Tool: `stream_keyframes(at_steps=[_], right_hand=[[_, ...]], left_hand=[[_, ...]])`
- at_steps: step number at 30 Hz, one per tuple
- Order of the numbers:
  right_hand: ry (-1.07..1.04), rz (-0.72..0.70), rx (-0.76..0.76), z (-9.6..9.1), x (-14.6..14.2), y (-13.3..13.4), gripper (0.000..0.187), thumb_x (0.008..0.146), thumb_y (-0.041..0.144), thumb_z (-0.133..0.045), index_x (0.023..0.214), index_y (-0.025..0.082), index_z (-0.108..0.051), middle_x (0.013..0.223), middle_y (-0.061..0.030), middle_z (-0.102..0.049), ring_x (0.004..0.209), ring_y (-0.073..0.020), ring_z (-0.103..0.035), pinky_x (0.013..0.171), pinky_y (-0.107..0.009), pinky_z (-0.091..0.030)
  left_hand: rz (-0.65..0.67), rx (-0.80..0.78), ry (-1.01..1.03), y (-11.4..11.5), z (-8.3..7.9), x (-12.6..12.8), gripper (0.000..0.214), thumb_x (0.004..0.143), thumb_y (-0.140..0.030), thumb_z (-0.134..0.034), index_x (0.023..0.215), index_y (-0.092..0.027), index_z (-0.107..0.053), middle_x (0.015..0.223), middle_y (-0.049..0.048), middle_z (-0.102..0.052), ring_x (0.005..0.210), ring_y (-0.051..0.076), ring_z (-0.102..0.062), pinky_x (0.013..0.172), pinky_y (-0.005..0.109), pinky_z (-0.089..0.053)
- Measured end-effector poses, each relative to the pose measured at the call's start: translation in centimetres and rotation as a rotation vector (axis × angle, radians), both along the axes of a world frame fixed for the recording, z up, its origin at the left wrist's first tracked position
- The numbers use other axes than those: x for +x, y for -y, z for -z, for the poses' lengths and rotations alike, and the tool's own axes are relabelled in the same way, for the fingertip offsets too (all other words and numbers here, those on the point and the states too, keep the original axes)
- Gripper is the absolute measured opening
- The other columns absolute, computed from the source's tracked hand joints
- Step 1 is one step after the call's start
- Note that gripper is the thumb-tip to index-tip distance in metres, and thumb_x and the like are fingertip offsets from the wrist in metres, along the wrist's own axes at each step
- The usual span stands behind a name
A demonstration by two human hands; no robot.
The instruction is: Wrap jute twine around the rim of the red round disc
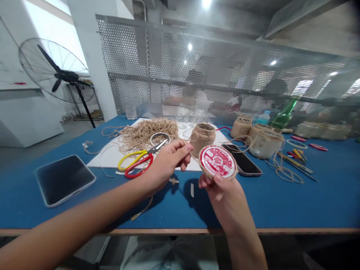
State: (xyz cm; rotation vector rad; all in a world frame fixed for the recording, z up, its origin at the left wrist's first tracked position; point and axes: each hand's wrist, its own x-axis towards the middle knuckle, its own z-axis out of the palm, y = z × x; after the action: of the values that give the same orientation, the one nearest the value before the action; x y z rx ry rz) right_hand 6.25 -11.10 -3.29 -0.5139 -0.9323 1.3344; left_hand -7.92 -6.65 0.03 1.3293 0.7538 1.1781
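Note:
My right hand [225, 195] grips a round disc with a red and white printed label [218, 161], its face turned towards me; jute twine runs around its rim. Left of it, my left hand [174, 155] is closed in a pinch on a strand of twine [194, 154] that leads to the disc's edge. Just behind the disc stands a jar wrapped in twine [203, 133]. Scissors with one yellow and one red handle [137, 159] lie open beside my left wrist, close to a white ring [160, 138].
A heap of loose twine [149, 129] rests on white paper [104, 159]. Phones lie at left [66, 180] and right [244, 161]. Wrapped jars [241, 126], a green bottle [284, 116] and tools [298, 165] occupy the right. A perforated metal screen [168, 75] borders the blue table's back.

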Motion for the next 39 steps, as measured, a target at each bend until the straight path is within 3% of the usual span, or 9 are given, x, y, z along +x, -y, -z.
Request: stream_keyframes(at_steps=[6,12,15,20,25,31,35,39], right_hand=[[-0.017,-0.011,-0.080,-0.6,-0.1,0.5,0.026,0.069,0.019,-0.060,0.095,0.017,-0.062,0.083,-0.0035,-0.065,0.075,-0.0147,-0.058,0.074,-0.029,-0.048],[0.030,-0.028,-0.074,-0.6,0.0,0.6,0.027,0.068,0.017,-0.061,0.095,0.019,-0.063,0.088,-0.0031,-0.067,0.073,-0.0139,-0.059,0.069,-0.027,-0.049],[0.058,-0.015,-0.071,-0.5,0.1,0.6,0.025,0.069,0.018,-0.061,0.094,0.019,-0.064,0.087,-0.0023,-0.067,0.072,-0.0131,-0.059,0.069,-0.026,-0.048],[0.077,-0.034,-0.038,-0.6,0.4,0.2,0.032,0.069,0.018,-0.060,0.100,0.019,-0.061,0.091,-0.0034,-0.066,0.077,-0.0151,-0.059,0.070,-0.027,-0.048],[0.099,-0.052,-0.007,-0.7,0.9,-0.1,0.034,0.072,0.020,-0.057,0.106,0.019,-0.057,0.099,-0.0054,-0.064,0.084,-0.0184,-0.059,0.073,-0.031,-0.047],[0.162,-0.054,-0.052,-1.1,1.5,0.0,0.035,0.071,0.020,-0.058,0.106,0.020,-0.054,0.100,-0.0045,-0.063,0.077,-0.0156,-0.058,0.066,-0.027,-0.047],[0.199,-0.031,-0.057,-1.0,1.6,-0.2,0.042,0.071,0.020,-0.058,0.111,0.022,-0.049,0.102,-0.0047,-0.060,0.076,-0.0153,-0.056,0.064,-0.026,-0.046],[0.250,-0.019,-0.066,-0.8,1.7,-0.3,0.047,0.070,0.021,-0.058,0.115,0.022,-0.044,0.093,-0.0045,-0.060,0.061,-0.0126,-0.052,0.051,-0.025,-0.044]], left_hand=[[-0.015,0.034,0.017,-0.2,-0.1,0.0,0.021,0.080,-0.034,-0.053,0.082,-0.013,-0.052,0.063,-0.0028,-0.055,0.045,0.003,-0.046,0.047,0.016,-0.035],[-0.029,0.049,-0.045,0.1,-0.3,0.1,0.024,0.079,-0.035,-0.053,0.070,-0.013,-0.047,0.059,-0.0034,-0.052,0.043,0.003,-0.044,0.044,0.015,-0.034],[-0.022,0.047,-0.097,0.0,-0.3,0.2,0.025,0.081,-0.037,-0.049,0.074,-0.014,-0.047,0.059,-0.0034,-0.051,0.043,0.004,-0.045,0.045,0.015,-0.036],[0.120,0.065,-0.184,0.2,0.0,0.2,0.032,0.084,-0.043,-0.038,0.097,-0.015,-0.048,0.061,-0.0019,-0.051,0.047,0.008,-0.050,0.044,0.019,-0.039],[0.305,0.096,-0.238,0.8,0.0,0.3,0.045,0.078,-0.035,-0.053,0.118,-0.019,-0.041,0.076,0.0017,-0.056,0.062,0.011,-0.054,0.049,0.018,-0.041],[0.230,0.062,-0.167,0.8,0.0,0.7,0.058,0.075,-0.026,-0.058,0.126,-0.017,-0.031,0.096,0.0067,-0.054,0.072,0.012,-0.053,0.051,0.019,-0.043],[0.253,-0.011,-0.121,0.8,0.1,0.7,0.051,0.078,-0.024,-0.054,0.123,-0.016,-0.033,0.092,0.0058,-0.053,0.065,0.010,-0.053,0.050,0.020,-0.045],[0.259,-0.049,-0.079,1.0,0.3,0.7,0.046,0.079,-0.026,-0.053,0.121,-0.018,-0.036,0.093,0.0053,-0.052,0.053,0.005,-0.049,0.043,0.018,-0.043]])
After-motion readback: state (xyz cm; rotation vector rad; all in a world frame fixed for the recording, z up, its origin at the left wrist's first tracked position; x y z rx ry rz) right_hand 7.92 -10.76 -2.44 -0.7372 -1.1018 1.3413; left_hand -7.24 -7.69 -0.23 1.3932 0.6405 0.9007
